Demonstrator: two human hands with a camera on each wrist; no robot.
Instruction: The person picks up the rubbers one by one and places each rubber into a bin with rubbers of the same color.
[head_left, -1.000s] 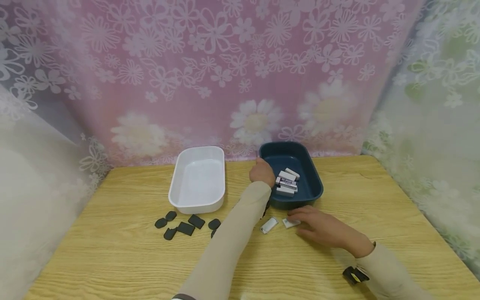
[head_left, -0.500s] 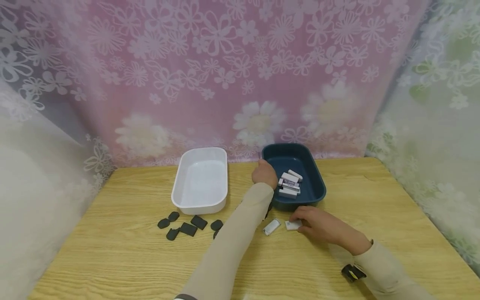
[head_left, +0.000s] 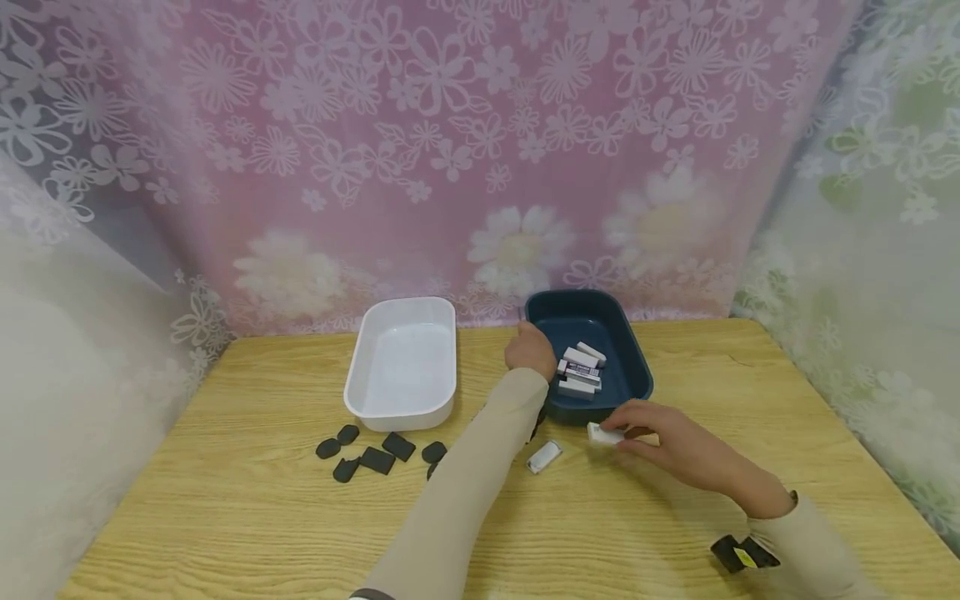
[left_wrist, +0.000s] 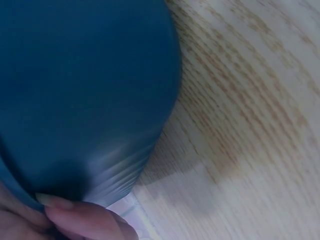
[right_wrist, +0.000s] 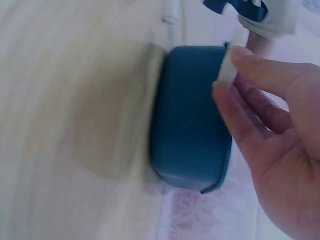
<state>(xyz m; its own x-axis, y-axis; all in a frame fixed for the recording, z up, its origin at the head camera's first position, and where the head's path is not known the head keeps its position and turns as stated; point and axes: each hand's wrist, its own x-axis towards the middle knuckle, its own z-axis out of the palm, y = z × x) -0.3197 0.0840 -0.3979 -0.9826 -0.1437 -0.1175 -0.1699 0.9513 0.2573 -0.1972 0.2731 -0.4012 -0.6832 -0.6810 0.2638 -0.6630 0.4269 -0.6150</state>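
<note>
Right hand (head_left: 678, 450) has lifted white eraser (head_left: 602, 434) off table (head_left: 225, 517), now raised just in front of blue tray (head_left: 633, 367) near rim. Fingers curled, eraser pinched between thumb and fingertips. Second white eraser (head_left: 543, 456) lies on table to hand's left. Left hand (head_left: 530, 350) unmoved, fingers curled over tray's left rim, gripping it. More white erasers (head_left: 581, 371) inside tray beyond right hand.

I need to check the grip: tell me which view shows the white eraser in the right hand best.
The head view: the white eraser shows whole, pinched by the right hand. The right wrist view shows only its blurred edge between fingertips. The left wrist view misses it.
</note>
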